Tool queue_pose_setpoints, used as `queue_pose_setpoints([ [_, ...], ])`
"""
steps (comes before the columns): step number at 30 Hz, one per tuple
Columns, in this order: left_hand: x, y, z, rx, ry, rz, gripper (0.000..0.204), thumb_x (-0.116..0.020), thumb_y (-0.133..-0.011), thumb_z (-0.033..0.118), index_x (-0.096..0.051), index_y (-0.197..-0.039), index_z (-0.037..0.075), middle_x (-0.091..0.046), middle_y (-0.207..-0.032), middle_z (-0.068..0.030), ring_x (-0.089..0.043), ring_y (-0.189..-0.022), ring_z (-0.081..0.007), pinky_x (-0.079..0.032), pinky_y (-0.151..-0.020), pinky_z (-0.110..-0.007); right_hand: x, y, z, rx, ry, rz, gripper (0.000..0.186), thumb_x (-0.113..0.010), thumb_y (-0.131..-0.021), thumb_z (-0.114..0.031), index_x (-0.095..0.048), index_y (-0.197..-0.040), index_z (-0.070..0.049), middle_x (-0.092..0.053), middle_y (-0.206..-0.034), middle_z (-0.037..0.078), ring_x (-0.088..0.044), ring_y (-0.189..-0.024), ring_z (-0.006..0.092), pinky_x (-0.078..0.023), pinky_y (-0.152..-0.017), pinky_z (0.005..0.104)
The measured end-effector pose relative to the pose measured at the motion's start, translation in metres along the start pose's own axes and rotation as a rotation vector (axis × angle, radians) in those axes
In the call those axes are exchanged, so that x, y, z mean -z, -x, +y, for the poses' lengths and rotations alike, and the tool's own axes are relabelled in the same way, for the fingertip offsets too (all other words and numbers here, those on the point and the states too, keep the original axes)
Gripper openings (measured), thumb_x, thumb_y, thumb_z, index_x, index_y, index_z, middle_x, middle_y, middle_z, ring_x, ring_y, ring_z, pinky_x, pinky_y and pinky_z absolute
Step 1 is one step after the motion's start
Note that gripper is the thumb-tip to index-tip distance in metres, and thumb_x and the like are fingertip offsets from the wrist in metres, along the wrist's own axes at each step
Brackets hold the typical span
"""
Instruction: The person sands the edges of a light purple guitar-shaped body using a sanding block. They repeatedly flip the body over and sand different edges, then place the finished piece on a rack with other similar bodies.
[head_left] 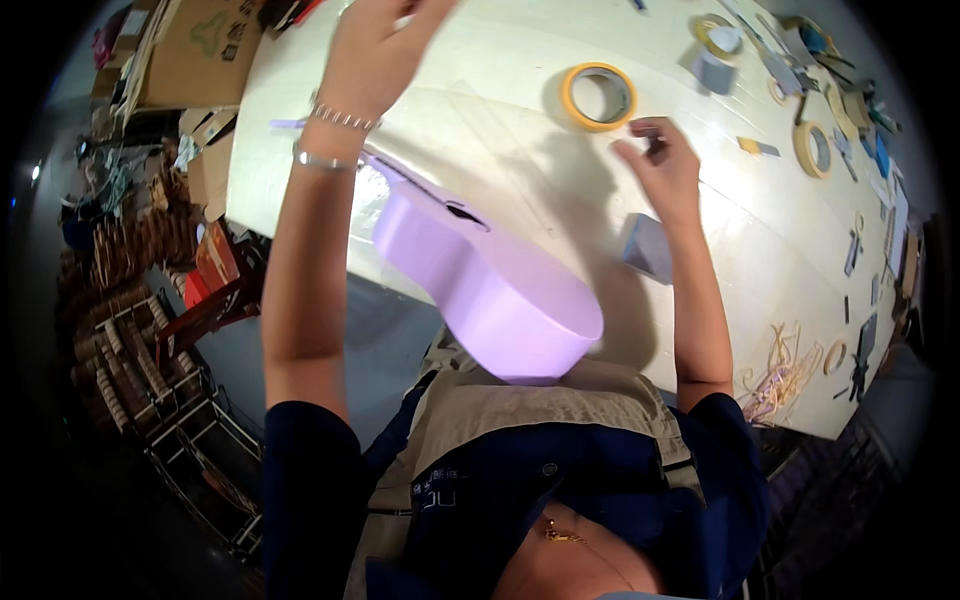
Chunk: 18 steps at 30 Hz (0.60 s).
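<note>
A lilac ukulele point(500, 280) lies at the table's near edge, its rounded end against my apron. Its neck runs to the far left, passing behind my left forearm. My left hand point(385, 50) is stretched over the table at the top edge of the picture, beyond the neck. Its fingertips are cut off, and a small pale spot shows by the fingers. To the right, my right hand point(665, 170) is raised with thumb and forefinger apart, close to a yellow tape roll point(627, 112). A grey block point(648, 248) sits beside my right forearm.
Cardboard boxes point(200, 55) stand at the far left. Tape rolls point(812, 150), a cutter point(760, 147) and other small tools lie along the right side of the white table point(400, 280). A heap of pale strips point(785, 375) is near its right corner. Racks of wooden parts point(150, 350) stand on the left.
</note>
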<state>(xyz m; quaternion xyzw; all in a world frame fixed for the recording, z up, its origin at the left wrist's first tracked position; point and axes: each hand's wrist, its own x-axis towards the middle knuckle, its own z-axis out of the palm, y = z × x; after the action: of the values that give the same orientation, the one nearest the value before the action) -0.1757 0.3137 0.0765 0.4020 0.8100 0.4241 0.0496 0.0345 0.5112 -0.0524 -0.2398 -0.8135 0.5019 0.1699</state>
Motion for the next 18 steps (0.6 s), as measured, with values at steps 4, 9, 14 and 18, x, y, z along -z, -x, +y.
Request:
queue_pose_setpoints([
  [4,0.040,0.135,-0.099,0.591,-0.166,0.602,0.058,-0.058,-0.088,0.025,-0.036,-0.133,-0.004,-0.043,-0.129,-0.0175,-0.046,-0.115,-0.0233,-0.038,-0.096,-0.034,-0.096,0.022,-0.014,0.176,0.312,-0.329,0.055,-0.077,-0.070,-0.033,-0.053,-0.110,-0.004,-0.063,-0.100,0.017,-0.064,-0.080,0.0274,-0.050,-0.068,0.0328],
  [9,-0.011,0.189,-0.131,1.078,1.104,0.211,0.051,-0.041,-0.095,0.045,-0.041,-0.123,0.003,-0.055,-0.115,-0.0149,-0.055,-0.100,-0.0247,-0.046,-0.089,-0.037,-0.126,0.027,-0.012,0.293,0.732,-0.470,0.052,-0.076,-0.070,-0.028,-0.052,-0.107,-0.002,-0.062,-0.093,0.017,-0.064,-0.077,0.0295,-0.052,-0.065,0.0373],
  [14,-0.050,0.186,-0.100,0.884,1.272,0.211,0.068,-0.048,-0.093,0.041,-0.019,-0.139,0.001,-0.058,-0.105,-0.0195,-0.059,-0.102,-0.0312,-0.051,-0.084,-0.039,-0.116,0.001,-0.018,0.120,0.538,-0.497,0.045,-0.074,-0.071,-0.023,-0.058,-0.102,0.004,-0.060,-0.077,0.012,-0.063,-0.071,0.0226,-0.050,-0.061,0.0318],
  [18,-0.084,0.204,-0.076,0.857,1.427,0.213,0.069,-0.050,-0.093,0.036,-0.013,-0.141,0.001,-0.059,-0.102,-0.0180,-0.061,-0.099,-0.0306,-0.052,-0.081,-0.037,-0.105,-0.023,-0.034,-0.350,0.028,-0.673,0.043,-0.074,-0.072,-0.024,-0.063,-0.103,0.004,-0.055,-0.067,0.000,-0.048,-0.058,0.0083,-0.039,-0.051,0.0231],
])
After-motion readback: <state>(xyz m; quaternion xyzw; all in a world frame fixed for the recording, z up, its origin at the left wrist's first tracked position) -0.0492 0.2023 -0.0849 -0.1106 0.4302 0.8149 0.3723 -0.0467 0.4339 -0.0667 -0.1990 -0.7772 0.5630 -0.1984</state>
